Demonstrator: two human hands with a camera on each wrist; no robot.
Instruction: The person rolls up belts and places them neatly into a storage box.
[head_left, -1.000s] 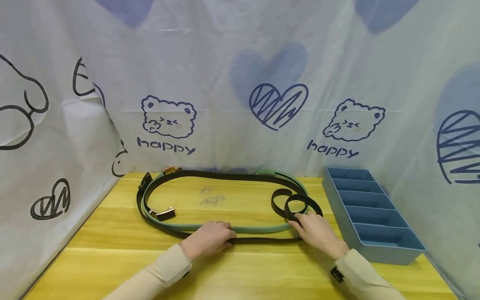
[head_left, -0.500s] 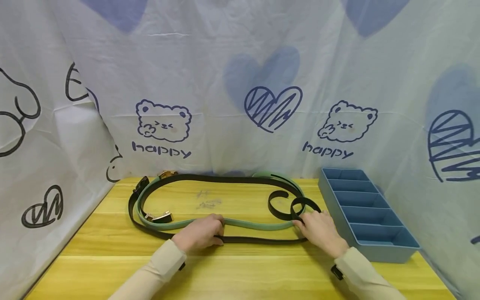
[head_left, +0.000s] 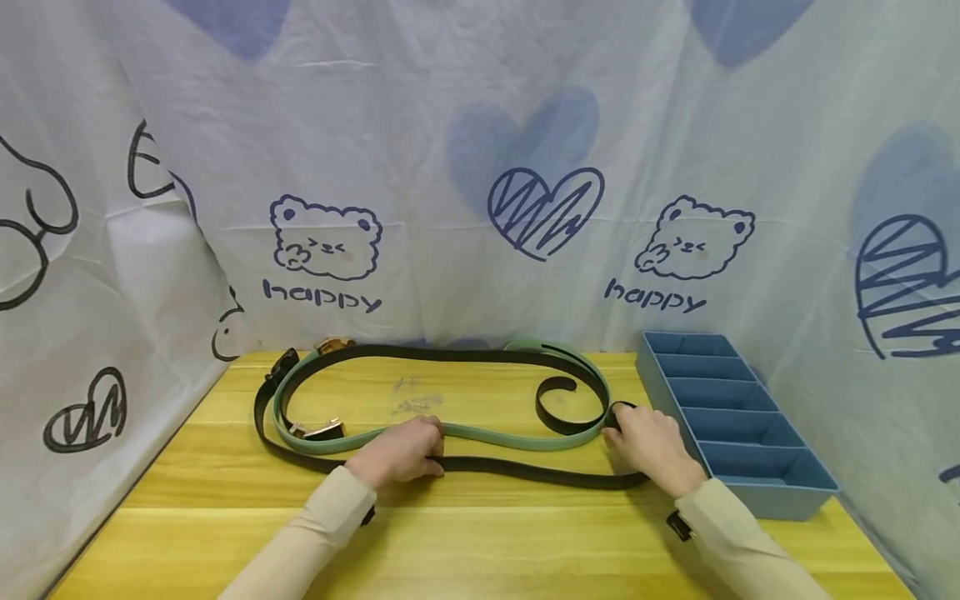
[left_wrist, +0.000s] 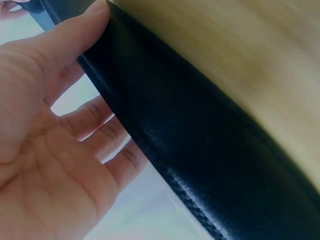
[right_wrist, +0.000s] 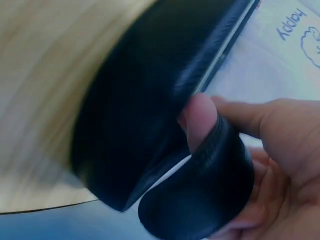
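A long black belt stands on its edge in front. My left hand pinches its near stretch; in the left wrist view the thumb lies on the inner face of the black strap and the other fingers are behind it. My right hand holds the belt's right part, and the right wrist view shows its black strap curled tightly round the thumb. Behind this strap runs a pale green belt. Another black belt lies at the back, with a loosely curled end on the right.
At the left are a black buckle, a gold buckle and a gold-trimmed buckle. A blue-grey box with several compartments stands right of the right hand. A printed white cloth hangs behind the wooden table.
The loop of black strap by my right hand has become smaller and is now mostly inside the hand. The right hand has shifted slightly right; my left hand has moved left along the strap.
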